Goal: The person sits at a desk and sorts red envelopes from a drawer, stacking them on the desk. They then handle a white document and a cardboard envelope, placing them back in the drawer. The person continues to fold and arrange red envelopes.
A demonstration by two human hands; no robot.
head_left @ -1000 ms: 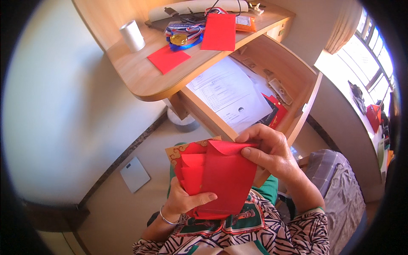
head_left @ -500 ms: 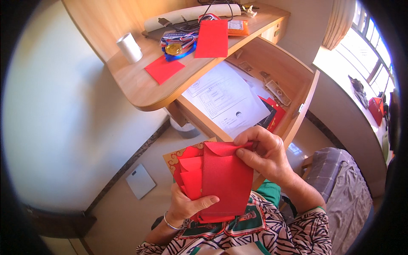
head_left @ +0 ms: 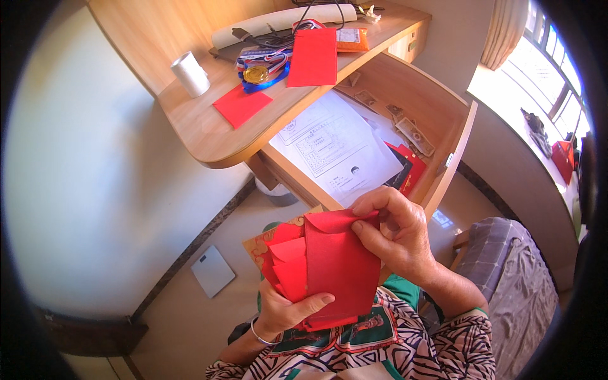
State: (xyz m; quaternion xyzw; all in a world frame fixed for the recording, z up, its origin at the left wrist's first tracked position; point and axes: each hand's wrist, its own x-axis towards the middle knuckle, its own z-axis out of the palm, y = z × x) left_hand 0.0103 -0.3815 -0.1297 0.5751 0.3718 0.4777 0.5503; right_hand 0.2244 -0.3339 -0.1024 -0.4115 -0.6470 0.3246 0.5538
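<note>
- Several red envelopes [head_left: 288, 269] sit fanned in the left hand [head_left: 285, 311], its thumb laid across the front of the bunch and its fingers out of my sight behind.
- One darker red envelope [head_left: 342, 266] stands foremost, its curved flap at the top.
- I see the right hand [head_left: 396, 231] pinching that envelope's upper right corner between thumb and fingers.
- Behind the bunch, at its upper left, shows a gold-patterned piece [head_left: 255, 246] (card or envelope, I cannot tell from here).
- Just beyond the hands, a wooden drawer [head_left: 421, 82] stands pulled out, with printed white papers [head_left: 335, 145] lying in it.
- On the desk [head_left: 183, 117] above, I make out two flat red packets [head_left: 242, 106], a gold medal [head_left: 256, 75] between them and a white roll [head_left: 190, 75] standing nearby.
</note>
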